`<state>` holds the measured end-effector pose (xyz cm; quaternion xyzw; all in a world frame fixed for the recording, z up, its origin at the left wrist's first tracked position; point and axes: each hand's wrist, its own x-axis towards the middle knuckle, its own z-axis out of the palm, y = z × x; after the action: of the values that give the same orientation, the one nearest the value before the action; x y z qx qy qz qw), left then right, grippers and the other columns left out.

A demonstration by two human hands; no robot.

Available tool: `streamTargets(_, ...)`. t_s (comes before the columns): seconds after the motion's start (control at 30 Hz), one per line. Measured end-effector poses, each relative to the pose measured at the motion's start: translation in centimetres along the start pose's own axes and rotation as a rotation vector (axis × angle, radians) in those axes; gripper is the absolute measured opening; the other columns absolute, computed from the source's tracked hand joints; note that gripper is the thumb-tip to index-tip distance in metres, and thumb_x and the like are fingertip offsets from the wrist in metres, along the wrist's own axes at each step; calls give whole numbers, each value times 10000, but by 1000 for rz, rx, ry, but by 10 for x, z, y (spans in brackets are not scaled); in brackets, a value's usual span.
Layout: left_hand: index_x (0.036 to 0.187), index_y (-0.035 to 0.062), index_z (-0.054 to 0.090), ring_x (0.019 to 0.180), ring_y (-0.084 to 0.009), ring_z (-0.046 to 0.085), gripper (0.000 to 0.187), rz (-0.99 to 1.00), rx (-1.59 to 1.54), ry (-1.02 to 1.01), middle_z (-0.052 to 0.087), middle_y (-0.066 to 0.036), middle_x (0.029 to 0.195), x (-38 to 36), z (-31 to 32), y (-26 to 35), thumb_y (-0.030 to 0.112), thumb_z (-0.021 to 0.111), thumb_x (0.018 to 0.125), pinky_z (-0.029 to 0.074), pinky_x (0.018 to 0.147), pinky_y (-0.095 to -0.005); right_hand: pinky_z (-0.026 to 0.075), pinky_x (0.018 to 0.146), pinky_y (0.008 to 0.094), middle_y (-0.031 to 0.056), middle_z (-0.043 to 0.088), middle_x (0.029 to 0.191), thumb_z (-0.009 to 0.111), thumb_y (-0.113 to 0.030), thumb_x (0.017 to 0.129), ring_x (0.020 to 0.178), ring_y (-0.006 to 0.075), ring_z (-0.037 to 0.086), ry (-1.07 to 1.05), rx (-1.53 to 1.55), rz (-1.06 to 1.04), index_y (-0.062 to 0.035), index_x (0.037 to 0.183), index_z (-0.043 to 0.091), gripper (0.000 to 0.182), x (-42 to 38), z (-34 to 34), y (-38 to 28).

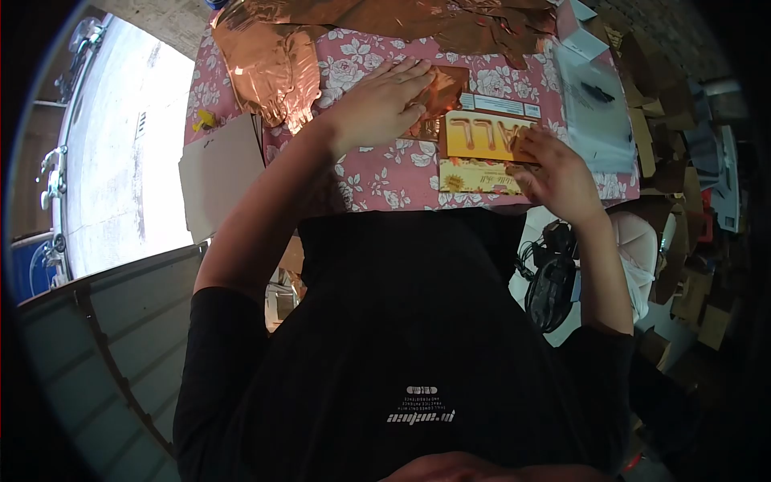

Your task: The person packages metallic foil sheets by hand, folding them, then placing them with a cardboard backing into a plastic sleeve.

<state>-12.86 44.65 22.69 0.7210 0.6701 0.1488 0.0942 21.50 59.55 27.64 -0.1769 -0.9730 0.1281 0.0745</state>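
My left hand (387, 104) lies flat, fingers stretched out, over a shiny copper-coloured foil piece (446, 90) on the table. At the foil's right lies a flat yellow printed packet (474, 138) with large balloon-style letters, upside down from here. My right hand (560, 173) has its fingers curled over the packet's right end, with the thumb low against it. Below the letters runs a floral printed strip (474, 178); above them is a pale label strip (502, 106). What lies under my left palm is hidden.
Large copper foil sheets (277, 68) cover the table's far side. A pink flowered cloth (377, 181) covers the table. Clear plastic bags (594, 120) lie at right, below a white box (580, 32). A cardboard piece (221, 177) sits at left, beside a yellow object (205, 120).
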Motion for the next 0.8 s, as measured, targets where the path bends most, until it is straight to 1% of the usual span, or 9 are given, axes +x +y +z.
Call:
streamTargets(0.07, 1697, 28, 336, 1654, -369, 268, 651, 8, 20, -4, 324, -203, 1768, 0, -1, 2, 296, 508, 1128, 150, 1374, -487, 552, 1106, 470, 215, 723, 1354, 863, -178, 894, 1329, 409, 665, 30, 1, -4, 7, 1229, 744, 401, 3, -3, 8)
streamTargets(0.2, 1700, 20, 319, 1658, -361, 262, 660, 12, 97, 17, 321, -209, 1768, -3, 2, 7, 281, 498, 1121, 143, 1376, -483, 540, 1121, 481, 191, 739, 1317, 867, -158, 881, 1329, 403, 663, 139, 119, 121, -9, 1230, 749, 398, 26, 1, -9)
streamTargets(0.27, 1700, 16, 316, 1660, -357, 259, 661, 22, 136, 28, 318, -211, 1769, -2, 4, 8, 275, 494, 1117, 141, 1377, -483, 507, 1161, 499, 172, 729, 1334, 862, -146, 881, 1379, 405, 625, 392, 75, -133, -23, 1253, 743, 409, 50, 11, -33)
streamTargets(0.3, 1696, 14, 321, 1660, -355, 259, 657, 24, 148, 27, 319, -210, 1769, -3, 3, 9, 269, 491, 1115, 142, 1377, -482, 470, 1201, 507, 164, 697, 1409, 850, -166, 898, 1438, 411, 573, 361, 80, -131, -32, 1297, 727, 438, 61, 14, -50)
streamTargets(0.37, 1693, 12, 326, 1660, -354, 258, 653, 27, 163, 25, 319, -209, 1769, -3, 2, 10, 263, 488, 1112, 143, 1377, -481, 462, 1212, 496, 166, 659, 1477, 838, -212, 919, 1460, 413, 549, 366, 149, -156, -28, 1346, 705, 484, 84, 36, -60)
streamTargets(0.5, 1685, 6, 338, 1659, -354, 263, 650, 32, 172, 17, 327, -209, 1765, -5, -2, 11, 248, 489, 1101, 150, 1376, -477, 464, 1211, 485, 177, 665, 1472, 814, -236, 948, 1454, 403, 557, 239, 180, -176, -19, 1348, 706, 468, 106, 63, -37)
streamTargets(0.6, 1685, 6, 338, 1656, -355, 270, 658, 44, 142, 37, 336, -211, 1761, -5, -1, 10, 239, 493, 1090, 154, 1376, -474, 470, 1206, 466, 184, 681, 1449, 774, -184, 980, 1444, 377, 571, 141, 175, -188, -9, 1332, 713, 398, 105, 53, -21)
streamTargets(0.73, 1686, 7, 338, 1651, -356, 284, 674, 38, 148, 44, 351, -212, 1754, -5, -1, 12, 236, 504, 1075, 158, 1375, -475, 475, 1200, 462, 169, 675, 1467, 764, -161, 981, 1439, 376, 577, 138, 214, -62, -12, 1342, 714, 394, 109, 43, -19)
streamTargets(0.8, 1685, 6, 341, 1650, -355, 286, 679, 48, 157, 38, 351, -207, 1755, -4, -1, 12, 238, 510, 1070, 160, 1374, -477, 481, 1193, 456, 158, 667, 1486, 743, -124, 983, 1433, 370, 584, 331, 56, -224, -21, 1360, 714, 392, 118, 44, -23)
